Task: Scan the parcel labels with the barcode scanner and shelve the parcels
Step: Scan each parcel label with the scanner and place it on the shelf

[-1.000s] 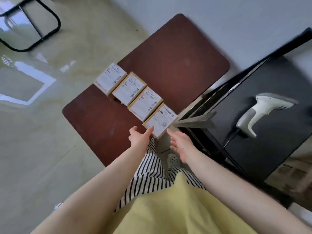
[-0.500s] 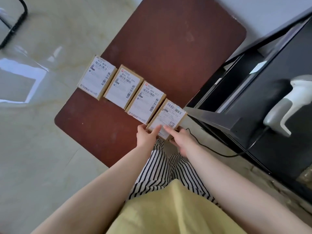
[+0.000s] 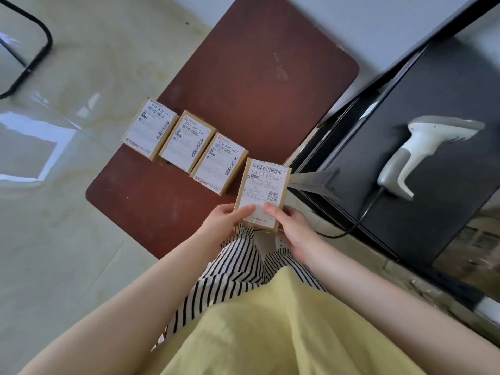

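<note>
Both hands gripped one parcel (image 3: 262,192) at its near end: my left hand (image 3: 223,221) and right hand (image 3: 293,226) each pinched it, thumbs on the label. I held it at the table's (image 3: 257,77) near right corner. Three parcels (image 3: 186,146) lay in a row along the near-left edge. Barcode scanner (image 3: 422,155) rested on the black shelf (image 3: 405,217), untouched.

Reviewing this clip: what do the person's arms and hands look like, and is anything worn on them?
Both forearms are bare, no sleeves in view. The left hand and right hand carry no gloves, rings, watch or bands that I can see. Fingers have short, unpainted nails. Below them: a yellow garment and black-and-white striped fabric.
</note>
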A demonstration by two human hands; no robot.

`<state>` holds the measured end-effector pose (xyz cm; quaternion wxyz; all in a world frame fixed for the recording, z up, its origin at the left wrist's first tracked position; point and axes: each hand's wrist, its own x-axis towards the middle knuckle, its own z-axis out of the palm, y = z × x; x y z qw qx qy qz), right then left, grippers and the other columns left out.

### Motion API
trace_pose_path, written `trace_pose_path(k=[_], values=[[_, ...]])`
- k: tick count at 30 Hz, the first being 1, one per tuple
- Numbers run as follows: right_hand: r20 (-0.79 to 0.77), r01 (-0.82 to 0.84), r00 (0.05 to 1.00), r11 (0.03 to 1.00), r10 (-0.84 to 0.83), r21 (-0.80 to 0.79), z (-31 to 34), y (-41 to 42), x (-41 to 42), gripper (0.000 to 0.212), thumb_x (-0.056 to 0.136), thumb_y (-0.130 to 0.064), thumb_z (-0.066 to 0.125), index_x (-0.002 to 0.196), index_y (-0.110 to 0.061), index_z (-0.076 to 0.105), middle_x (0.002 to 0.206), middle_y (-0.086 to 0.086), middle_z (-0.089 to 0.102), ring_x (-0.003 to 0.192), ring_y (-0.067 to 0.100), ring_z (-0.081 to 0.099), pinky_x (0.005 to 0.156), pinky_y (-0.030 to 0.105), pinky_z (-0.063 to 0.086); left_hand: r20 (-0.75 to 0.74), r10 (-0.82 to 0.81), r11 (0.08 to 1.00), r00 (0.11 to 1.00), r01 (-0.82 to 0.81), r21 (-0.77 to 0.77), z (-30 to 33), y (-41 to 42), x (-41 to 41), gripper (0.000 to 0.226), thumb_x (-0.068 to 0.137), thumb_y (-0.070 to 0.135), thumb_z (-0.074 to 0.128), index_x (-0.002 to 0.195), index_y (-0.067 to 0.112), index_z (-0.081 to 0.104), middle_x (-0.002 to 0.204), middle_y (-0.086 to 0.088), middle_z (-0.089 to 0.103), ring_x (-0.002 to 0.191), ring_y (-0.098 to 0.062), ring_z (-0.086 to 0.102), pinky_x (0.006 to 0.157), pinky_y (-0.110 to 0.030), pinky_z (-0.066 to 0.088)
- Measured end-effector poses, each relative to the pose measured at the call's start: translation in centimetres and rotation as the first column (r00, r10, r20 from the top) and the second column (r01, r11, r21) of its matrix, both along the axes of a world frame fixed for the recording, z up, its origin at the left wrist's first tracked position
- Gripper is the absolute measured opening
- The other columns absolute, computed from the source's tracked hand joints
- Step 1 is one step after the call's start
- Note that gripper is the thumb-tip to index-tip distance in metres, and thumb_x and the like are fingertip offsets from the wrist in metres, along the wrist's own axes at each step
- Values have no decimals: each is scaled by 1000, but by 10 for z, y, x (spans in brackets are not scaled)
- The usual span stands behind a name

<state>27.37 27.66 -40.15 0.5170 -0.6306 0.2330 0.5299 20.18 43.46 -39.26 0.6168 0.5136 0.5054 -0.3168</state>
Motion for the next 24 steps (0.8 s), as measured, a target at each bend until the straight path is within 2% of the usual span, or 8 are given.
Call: trace_pose_path(k=[2, 3, 7, 12, 16, 19, 21, 24], values=[[53, 0, 999, 999, -2, 48, 23, 4, 1, 50, 68, -56, 80, 108, -28, 68, 104, -4, 77, 106, 19, 69, 105, 44, 48, 56, -17, 999, 998, 19, -38, 23, 9, 3, 34, 86, 47, 74, 111, 25, 69, 104, 3, 79, 111, -19, 67, 108, -38, 44], [82, 2, 997, 998, -8, 67, 36, 7, 2, 52, 70, -54, 79, 113, -27, 67, 105, -3, 77, 106, 18, 69, 104, 42, 49, 85, -19, 999, 996, 22, -37, 37, 14, 5, 32, 88, 42, 73, 113, 23, 68, 105, 3, 78, 111, -19, 68, 109, -37, 44], [205, -25, 979, 989, -6, 149, 88, 23, 18, 36, 85, -42, 73, 115, -23, 68, 106, -3, 76, 99, 13, 71, 95, 31, 54, 222, -40, 999, 974, 39, 7, 97, 35, 17, 60, 71, 53, 75, 123, 23, 66, 112, 4, 77, 112, -16, 68, 112, -42, 43], [393, -85, 919, 970, -11, 227, 149, 36, 47, 38, 87, -46, 71, 117, -23, 70, 108, -4, 76, 103, 13, 70, 97, 32, 54, 411, -36, 999, 911, 17, 49, 157, 48, 40, 63, 61, 54, 78, 116, 23, 68, 104, 6, 78, 105, -11, 69, 107, -37, 46], [475, -84, 877, 955, -65, 285, 187, 25, 67, 34, 91, -43, 66, 118, -24, 68, 103, -9, 76, 87, -1, 71, 71, 12, 51, 514, -107, 988, 851, 36, 147, 189, 37, 68, 82, 50, 64, 74, 119, 20, 68, 104, 3, 78, 103, -13, 70, 102, -35, 49], [522, -52, 845, 954, -115, 294, 204, 10, 75, 31, 90, -43, 66, 116, -28, 68, 97, -14, 75, 87, -1, 69, 81, 20, 54, 553, -144, 983, 820, 56, 174, 202, 23, 86, 82, 54, 67, 73, 119, 19, 68, 107, 1, 78, 109, -17, 69, 100, -34, 51], [532, -8, 832, 957, -154, 289, 212, -1, 80, 26, 89, -44, 67, 111, -31, 69, 95, -14, 75, 94, 5, 68, 94, 31, 52, 569, -172, 981, 804, 85, 177, 208, 11, 96, 75, 61, 67, 73, 119, 21, 69, 108, 1, 77, 110, -17, 69, 98, -33, 51], [551, 63, 806, 956, -217, 285, 223, -21, 88, 22, 89, -44, 67, 106, -30, 71, 96, -10, 76, 100, 14, 67, 100, 39, 50, 592, -203, 978, 780, 128, 167, 218, -10, 113, 66, 71, 68, 75, 117, 22, 69, 105, 4, 77, 104, -14, 68, 92, -30, 51]])
